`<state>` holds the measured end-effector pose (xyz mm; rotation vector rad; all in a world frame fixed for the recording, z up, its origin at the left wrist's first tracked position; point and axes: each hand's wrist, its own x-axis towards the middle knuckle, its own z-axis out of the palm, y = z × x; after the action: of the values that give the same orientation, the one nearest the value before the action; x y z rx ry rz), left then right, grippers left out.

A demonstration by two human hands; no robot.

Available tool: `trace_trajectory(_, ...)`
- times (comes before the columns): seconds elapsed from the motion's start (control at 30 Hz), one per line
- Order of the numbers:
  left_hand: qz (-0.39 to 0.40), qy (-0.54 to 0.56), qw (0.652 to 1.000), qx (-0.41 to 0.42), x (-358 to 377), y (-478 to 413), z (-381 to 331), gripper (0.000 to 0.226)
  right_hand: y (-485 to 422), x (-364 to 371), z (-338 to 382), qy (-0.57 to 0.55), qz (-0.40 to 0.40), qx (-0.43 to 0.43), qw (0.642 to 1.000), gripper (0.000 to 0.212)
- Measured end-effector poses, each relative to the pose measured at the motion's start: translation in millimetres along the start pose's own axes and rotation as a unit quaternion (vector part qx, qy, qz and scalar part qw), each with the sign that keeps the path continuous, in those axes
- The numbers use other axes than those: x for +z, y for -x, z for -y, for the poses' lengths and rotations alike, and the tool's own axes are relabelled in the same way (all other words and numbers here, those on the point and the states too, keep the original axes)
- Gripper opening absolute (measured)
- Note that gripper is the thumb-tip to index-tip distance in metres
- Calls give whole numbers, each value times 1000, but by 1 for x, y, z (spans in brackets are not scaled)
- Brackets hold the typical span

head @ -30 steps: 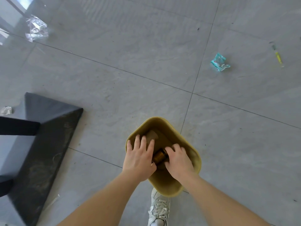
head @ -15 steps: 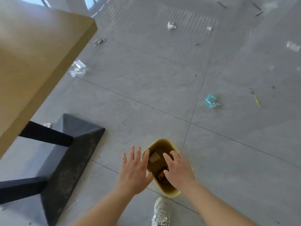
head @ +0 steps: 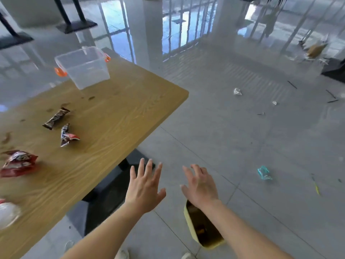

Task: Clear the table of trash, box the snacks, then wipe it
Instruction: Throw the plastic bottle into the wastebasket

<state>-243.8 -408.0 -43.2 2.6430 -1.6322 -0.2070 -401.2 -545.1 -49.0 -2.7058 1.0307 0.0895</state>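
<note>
My left hand (head: 144, 187) and my right hand (head: 200, 186) hover empty with fingers spread, above the floor beside the wooden table (head: 112, 116). Under my right forearm stands a yellow trash bin (head: 188, 221) with brown rubbish inside. On the table lie a brown snack bar (head: 56, 118), a crumpled wrapper (head: 67, 135), a red snack bag (head: 17, 162) and a white object (head: 7, 214) at the left edge. A clear plastic box (head: 85, 67) with orange clips stands at the table's far end.
The table's black base (head: 104, 199) sits just left of my hands. Litter lies on the grey tiled floor: a teal wrapper (head: 264, 172), a yellow stick (head: 317, 188), and crumpled foil (head: 237, 91). Other table bases (head: 76, 25) stand far back.
Both hands have come up out of the yellow bin, empty and spread. My view has lifted from the floor to take in the tabletop and the room.
</note>
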Motion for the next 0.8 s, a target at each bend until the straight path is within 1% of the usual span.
trace_trajectory(0.23, -38, 1, 997, -63, -46, 34, 48, 86, -13, -42, 67, 16, -24, -83, 996, 67)
trace_trajectory(0.4, -69, 16, 989, -129, -69, 63, 84, 87, -21, -60, 112, 2, -27, -135, 990, 65)
trace_trajectory(0.6, -117, 9, 970, -212, -98, 108, 126, 87, -34, -77, 173, -8, -35, -208, 978, 63)
trace_trajectory(0.8, -163, 24, 941, -296, -116, 161, 194, 87, -41, -78, 269, -37, -38, -309, 950, 61)
